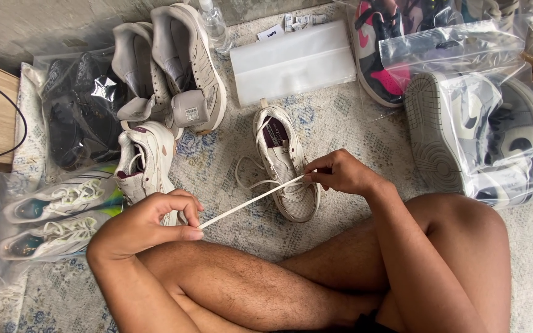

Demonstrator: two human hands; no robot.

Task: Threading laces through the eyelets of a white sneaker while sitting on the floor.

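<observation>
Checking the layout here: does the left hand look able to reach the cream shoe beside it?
Probably yes: the left hand, pinching the lace, sits right next to the cream shoe, nothing between.

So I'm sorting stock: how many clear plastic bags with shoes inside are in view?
4, maybe more hidden: a bag of black shoes upper left, a bag of white-and-green trainers lower left, a bag of grey-and-white high-tops right, and a bag of pink-and-black trainers top right.
</observation>
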